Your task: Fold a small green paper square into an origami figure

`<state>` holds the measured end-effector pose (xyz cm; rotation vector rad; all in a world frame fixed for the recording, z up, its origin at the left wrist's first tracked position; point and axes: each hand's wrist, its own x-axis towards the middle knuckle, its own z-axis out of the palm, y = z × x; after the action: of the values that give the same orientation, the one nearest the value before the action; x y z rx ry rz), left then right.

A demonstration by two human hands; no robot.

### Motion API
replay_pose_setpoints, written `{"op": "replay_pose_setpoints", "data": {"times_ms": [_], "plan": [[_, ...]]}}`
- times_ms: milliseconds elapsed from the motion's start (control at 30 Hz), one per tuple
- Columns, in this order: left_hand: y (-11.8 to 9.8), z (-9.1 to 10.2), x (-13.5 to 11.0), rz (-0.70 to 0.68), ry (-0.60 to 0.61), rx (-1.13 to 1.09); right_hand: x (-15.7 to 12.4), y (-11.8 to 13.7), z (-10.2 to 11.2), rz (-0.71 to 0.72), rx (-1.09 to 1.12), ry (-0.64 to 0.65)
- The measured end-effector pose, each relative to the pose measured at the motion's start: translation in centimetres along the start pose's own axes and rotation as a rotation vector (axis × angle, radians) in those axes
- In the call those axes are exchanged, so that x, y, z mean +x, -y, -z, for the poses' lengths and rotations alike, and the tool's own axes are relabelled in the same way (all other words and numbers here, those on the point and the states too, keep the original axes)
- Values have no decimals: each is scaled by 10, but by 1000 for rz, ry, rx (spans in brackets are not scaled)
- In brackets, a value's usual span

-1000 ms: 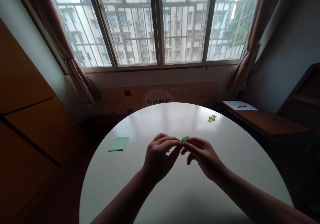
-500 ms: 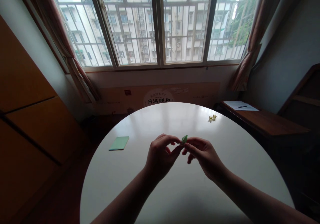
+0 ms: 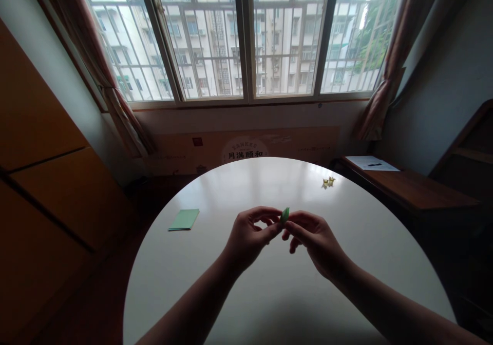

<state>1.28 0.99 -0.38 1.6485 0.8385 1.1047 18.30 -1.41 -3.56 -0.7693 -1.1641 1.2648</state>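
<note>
Centrally, a green folded paper piece (image 3: 284,215) is held just above the round table (image 3: 239,191). It is pinched between the thumb and forefinger tips of the left hand (image 3: 248,234) and of the right hand (image 3: 314,237), while the remaining fingers curl loosely. Gripping from both sides appears to steady so small a piece clear of the tabletop. The paper looks thin, matte and sharply creased into a pointed shape. The tabletop is white, smooth and glossy, mirroring the window light. A flat green sheet (image 3: 184,219) lies well apart to the left, and tiny yellow folded figures (image 3: 327,182) sit near the far right edge.
</note>
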Motion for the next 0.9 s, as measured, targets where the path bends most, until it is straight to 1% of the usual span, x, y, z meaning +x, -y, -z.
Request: {"op": "replay_pose_setpoints", "data": {"times_ms": [200,400,533,600,767,900], "plan": [[1,1,0,9,-20,-28,0,-1,-2,-6,6,-17],[1,-1,1,-100,-88,73,0,-1,-3,-7,18,-11],[0,-1,1,-121,-118,120,0,-1,-3,-8,14,-6],[0,0,1,-105,-102,118,0,-1,-3,-5,12,-3],[-1,4,2,-54,-7,94,-1,-2,-3,24,-9,31],[-4,5,1,-63,3,98,-1,-2,-2,39,-2,40]]}}
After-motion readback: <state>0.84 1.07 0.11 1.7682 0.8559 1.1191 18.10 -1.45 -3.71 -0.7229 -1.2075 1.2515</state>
